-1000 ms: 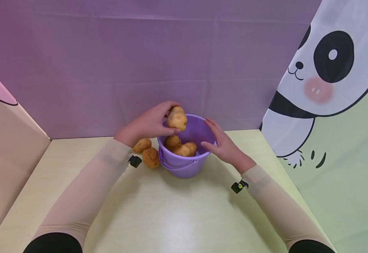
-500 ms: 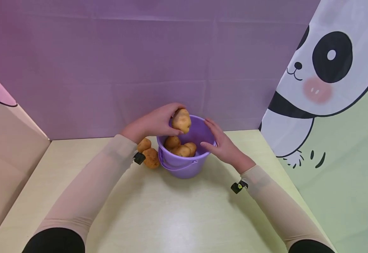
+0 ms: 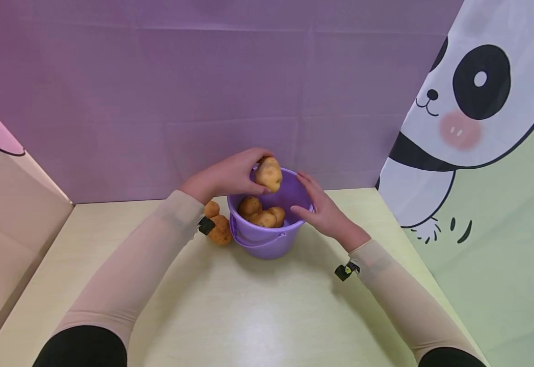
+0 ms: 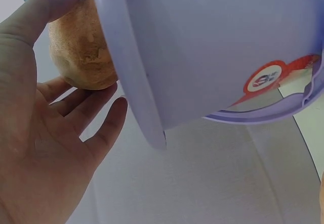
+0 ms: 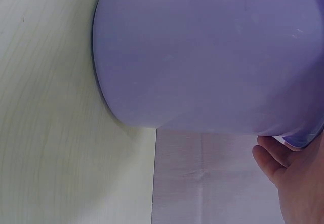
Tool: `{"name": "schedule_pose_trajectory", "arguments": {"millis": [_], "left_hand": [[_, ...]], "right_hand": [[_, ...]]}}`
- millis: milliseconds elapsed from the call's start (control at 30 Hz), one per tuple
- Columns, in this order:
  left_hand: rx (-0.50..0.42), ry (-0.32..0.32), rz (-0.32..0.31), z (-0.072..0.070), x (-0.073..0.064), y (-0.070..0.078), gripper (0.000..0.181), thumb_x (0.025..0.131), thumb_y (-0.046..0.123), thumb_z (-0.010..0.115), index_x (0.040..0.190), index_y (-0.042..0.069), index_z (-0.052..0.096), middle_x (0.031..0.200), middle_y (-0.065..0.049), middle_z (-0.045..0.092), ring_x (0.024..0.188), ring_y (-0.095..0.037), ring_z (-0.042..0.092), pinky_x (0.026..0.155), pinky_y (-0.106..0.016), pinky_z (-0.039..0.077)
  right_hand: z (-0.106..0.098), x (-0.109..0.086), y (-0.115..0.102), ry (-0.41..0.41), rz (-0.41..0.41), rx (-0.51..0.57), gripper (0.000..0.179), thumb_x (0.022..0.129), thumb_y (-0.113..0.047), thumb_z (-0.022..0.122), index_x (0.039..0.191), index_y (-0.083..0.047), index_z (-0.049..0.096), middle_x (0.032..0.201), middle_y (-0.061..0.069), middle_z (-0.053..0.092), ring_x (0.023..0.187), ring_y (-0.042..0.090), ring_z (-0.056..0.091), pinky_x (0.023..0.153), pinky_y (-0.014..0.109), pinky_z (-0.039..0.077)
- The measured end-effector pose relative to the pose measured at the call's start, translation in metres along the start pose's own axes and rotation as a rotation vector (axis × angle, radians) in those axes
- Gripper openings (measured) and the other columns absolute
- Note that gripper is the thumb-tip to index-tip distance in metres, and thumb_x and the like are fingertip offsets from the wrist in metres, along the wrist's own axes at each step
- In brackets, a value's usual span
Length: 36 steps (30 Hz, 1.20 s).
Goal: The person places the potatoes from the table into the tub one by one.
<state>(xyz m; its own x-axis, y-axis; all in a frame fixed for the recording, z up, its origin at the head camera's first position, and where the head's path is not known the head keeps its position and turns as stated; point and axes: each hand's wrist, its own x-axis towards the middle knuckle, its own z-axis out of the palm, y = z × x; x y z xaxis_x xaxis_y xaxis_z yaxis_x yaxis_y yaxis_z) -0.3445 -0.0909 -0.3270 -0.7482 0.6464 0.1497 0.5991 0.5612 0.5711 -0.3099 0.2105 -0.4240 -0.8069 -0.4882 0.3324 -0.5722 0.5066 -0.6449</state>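
Observation:
My left hand (image 3: 237, 173) grips a tan potato (image 3: 268, 174) between thumb and fingers, above the left back part of the purple bucket (image 3: 267, 250). In the left wrist view that potato (image 4: 83, 47) sits beside the bucket's rim (image 4: 129, 62), with the thumb on one side and fingers on the other. Inside the bucket lie several potatoes (image 3: 263, 218). My right hand (image 3: 324, 211) holds the bucket's right rim, its thumb over the edge. Its fingers (image 5: 271, 161) show outside, under the rim, in the right wrist view; the thumb is hidden there.
Two potatoes (image 3: 220, 230) lie on the pale wooden table (image 3: 248, 316), left of the bucket and partly behind the left wrist. A purple cloth wall (image 3: 221, 92) stands close behind. A panda-print panel (image 3: 469, 153) borders the right side.
My left hand has carried the potato a short way right, further over the bucket, and its wrist now covers more of the table potatoes. The right hand and bucket stay put.

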Motion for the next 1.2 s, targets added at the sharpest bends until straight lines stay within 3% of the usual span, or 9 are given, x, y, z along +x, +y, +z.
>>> {"name": "schedule_pose_trajectory", "arguments": {"millis": [133,367,833,1200], "left_hand": [[-0.002,-0.004,0.003,0.0007,0.0015,0.0008,0.086,0.092,0.031,0.092,0.161,0.009,0.046,0.152,-0.005,0.057,0.135,-0.023,0.058,0.117,-0.044,0.048],[0.018,-0.021,-0.017,-0.0009,0.0022,0.0012,0.089,0.096,0.033,0.088,0.167,0.006,0.041,0.164,-0.010,0.051,0.151,-0.030,0.048,0.127,-0.049,0.039],[0.048,-0.017,0.011,-0.0008,0.0026,-0.0015,0.077,0.097,0.032,0.087,0.160,0.005,0.051,0.157,-0.010,0.057,0.147,-0.034,0.053,0.125,-0.047,0.041],[0.058,-0.020,0.012,-0.0025,-0.0023,-0.0021,0.079,0.097,0.035,0.087,0.160,0.004,0.051,0.158,-0.015,0.057,0.145,-0.032,0.053,0.124,-0.049,0.041]], "right_hand": [[-0.0003,0.0000,-0.0018,-0.006,0.004,0.000,0.090,0.104,-0.040,0.071,0.176,-0.009,0.027,0.183,0.009,0.020,0.166,0.036,0.024,0.131,0.062,0.027],[0.0005,0.0005,-0.0022,-0.006,0.017,0.003,0.090,0.103,-0.039,0.071,0.176,-0.009,0.026,0.183,0.010,0.019,0.166,0.037,0.025,0.131,0.061,0.026],[0.0001,0.0004,-0.0033,-0.007,0.020,0.007,0.090,0.103,-0.036,0.072,0.176,-0.008,0.026,0.183,0.011,0.020,0.165,0.037,0.026,0.131,0.061,0.027],[0.0023,0.0005,-0.0035,-0.005,0.016,0.015,0.091,0.103,-0.039,0.071,0.176,-0.008,0.026,0.182,0.012,0.020,0.164,0.039,0.029,0.130,0.062,0.029]]}}
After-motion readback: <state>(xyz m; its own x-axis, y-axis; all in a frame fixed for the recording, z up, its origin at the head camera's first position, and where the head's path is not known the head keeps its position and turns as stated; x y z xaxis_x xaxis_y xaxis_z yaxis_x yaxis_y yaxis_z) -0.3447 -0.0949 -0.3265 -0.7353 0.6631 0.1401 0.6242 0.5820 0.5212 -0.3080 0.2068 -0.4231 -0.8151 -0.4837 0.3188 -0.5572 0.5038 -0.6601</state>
